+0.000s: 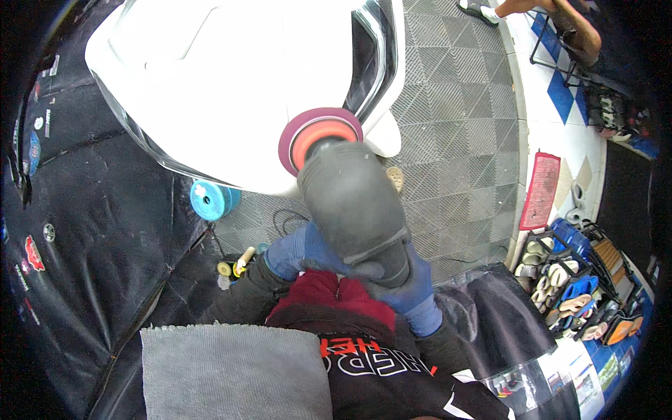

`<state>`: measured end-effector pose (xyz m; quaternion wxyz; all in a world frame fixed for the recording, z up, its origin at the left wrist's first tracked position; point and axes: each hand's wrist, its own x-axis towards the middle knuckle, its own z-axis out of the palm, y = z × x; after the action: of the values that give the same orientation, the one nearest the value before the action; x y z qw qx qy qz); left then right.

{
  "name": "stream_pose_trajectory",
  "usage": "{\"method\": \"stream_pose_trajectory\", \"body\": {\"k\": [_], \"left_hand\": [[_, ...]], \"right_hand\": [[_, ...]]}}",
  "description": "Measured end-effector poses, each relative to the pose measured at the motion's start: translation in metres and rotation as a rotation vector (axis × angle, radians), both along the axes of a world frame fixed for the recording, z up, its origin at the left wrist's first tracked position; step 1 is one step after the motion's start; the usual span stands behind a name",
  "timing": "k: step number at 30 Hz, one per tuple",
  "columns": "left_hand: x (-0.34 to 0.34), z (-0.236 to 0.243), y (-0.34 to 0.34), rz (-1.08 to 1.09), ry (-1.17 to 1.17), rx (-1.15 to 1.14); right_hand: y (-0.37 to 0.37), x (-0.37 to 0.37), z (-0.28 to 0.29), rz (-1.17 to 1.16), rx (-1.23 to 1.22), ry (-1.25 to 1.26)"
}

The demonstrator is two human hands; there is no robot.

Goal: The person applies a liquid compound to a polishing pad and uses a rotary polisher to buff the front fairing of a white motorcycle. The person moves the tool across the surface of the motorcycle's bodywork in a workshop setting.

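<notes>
A black polisher (353,199) is gripped in both of my gloved hands at the middle of the view. My left hand (308,250), in a blue glove, is closed around the near left side of its body. Lower down, my right hand (408,285) wraps the rear handle. At the far end of the tool sits a round maroon pad (288,145) with an orange backing. The pad lies over the corner of a white car body (231,91), beside its dark glossy lamp; I cannot tell if they touch. Part of each hand is hidden by the tool.
A blue cylinder (214,201) and small bottles (243,260) stand on the floor at left, beside a black curtain (77,217). Grey ribbed tiles (455,140) run right to a red mat (540,190) and piled footwear (574,287). A person's leg (577,31) shows far right. A grey cloth (238,371) hangs on me.
</notes>
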<state>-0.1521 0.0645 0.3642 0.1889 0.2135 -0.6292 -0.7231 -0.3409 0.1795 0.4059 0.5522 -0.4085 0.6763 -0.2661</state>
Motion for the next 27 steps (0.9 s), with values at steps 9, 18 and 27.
{"method": "stream_pose_trajectory", "body": {"k": [9, 18, 27], "left_hand": [[0.011, -0.017, 0.012, -0.136, -0.148, 0.086], [-0.031, 0.011, -0.027, -0.039, 0.072, 0.132], [-0.046, 0.022, -0.017, 0.25, 0.569, 0.456]], "right_hand": [[0.031, 0.011, -0.019, -0.07, 0.013, -0.08], [-0.002, -0.017, -0.008, -0.049, 0.003, -0.113], [0.01, -0.003, -0.015, -0.015, 0.055, -0.295]]}}
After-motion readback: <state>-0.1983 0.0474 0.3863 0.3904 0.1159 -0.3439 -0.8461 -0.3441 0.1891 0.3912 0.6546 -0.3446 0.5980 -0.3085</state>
